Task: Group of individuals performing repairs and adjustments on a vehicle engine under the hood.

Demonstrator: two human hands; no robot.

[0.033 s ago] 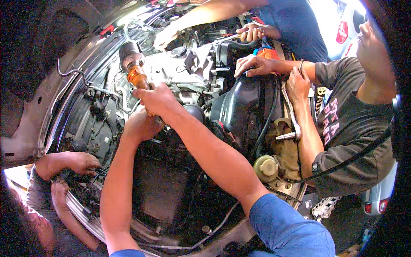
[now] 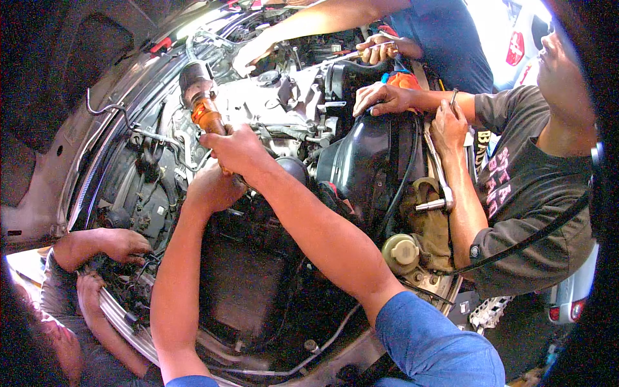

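Over the engine bay I hold up an orange-handled work lamp with a dark, wide head tilted up and to the left. My right hand wraps around the handle from the right. Lower down, my left hand is closed around the handle's end, its fingers partly hidden behind my right wrist. Just right of the lamp head lies the brightly lit engine. Beneath my forearms is a dark, boxy area at the front of the bay.
Co-workers crowd the bay: one arm reaches in from the far side, while hands work at the left. A person at the right rests a hand on a black cover, near a socket wrench. The raised hood stands left.
The far co-worker's reaching arm has shifted slightly right. My hands and the work lamp show no visible movement.
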